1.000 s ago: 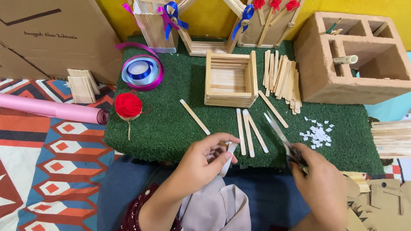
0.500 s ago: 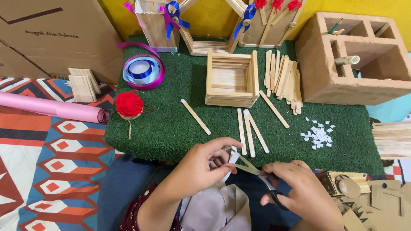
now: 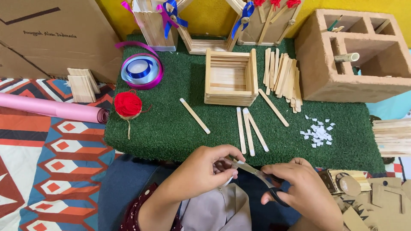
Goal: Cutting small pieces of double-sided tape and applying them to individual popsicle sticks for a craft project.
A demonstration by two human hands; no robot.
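My right hand grips black-handled scissors, blades pointing left toward my left hand. My left hand pinches a small white piece at the blade tips; most of it is hidden by my fingers. Both hands hover just below the front edge of the green turf mat. Just above them, three loose wooden sticks lie on the mat.
A square stick box sits mid-mat, with a stick pile, white scraps, red yarn ball and ribbon spools. A tan compartment block stands right, cardboard box and pink roll left.
My right hand swung the scissors from the right, blades up over the mat, down and left to meet the piece in my left hand. The left hand stayed nearly in place.
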